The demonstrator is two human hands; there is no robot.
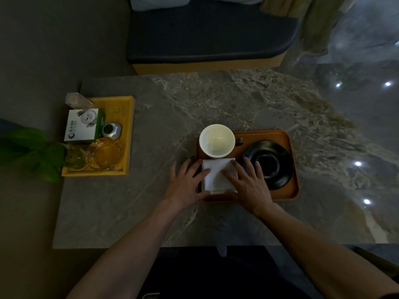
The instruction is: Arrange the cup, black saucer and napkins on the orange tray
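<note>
Dim room, grey marbled bench [216,100], dark upholstered seat [207,33] beyond its far edge, glossy floor [367,61] to the right with bright light spots. Near the bench middle, orange tray [289,152], its near-left corner hidden under the hands. On the tray's far-left part, white cup [216,143], upright, inside pale and apparently empty, base hidden behind the napkins. On the tray's right half, black saucer [269,165], its left rim partly covered by the right hand. On the near-left part, white napkins [218,178], a square stack just in front of the cup; number of sheets impossible to tell.

Left hand [185,184] flat at the stack's left edge, fingers [204,172] spread apart, tips on the napkin. Right hand [248,182] flat on the stack's right side, fingers [237,169] also apart, pressing rather than pinching. Both bare forearms cut off by the bottom edge.

At the bench's left, yellow wooden tray [129,130] with a white-and-green box [83,126], a glass ashtray [103,153], a small silver object [111,131] hard to identify, and a blurred clear item [76,100] at the back. Green leaves [32,152] over its near-left corner, cropped by the frame.
</note>
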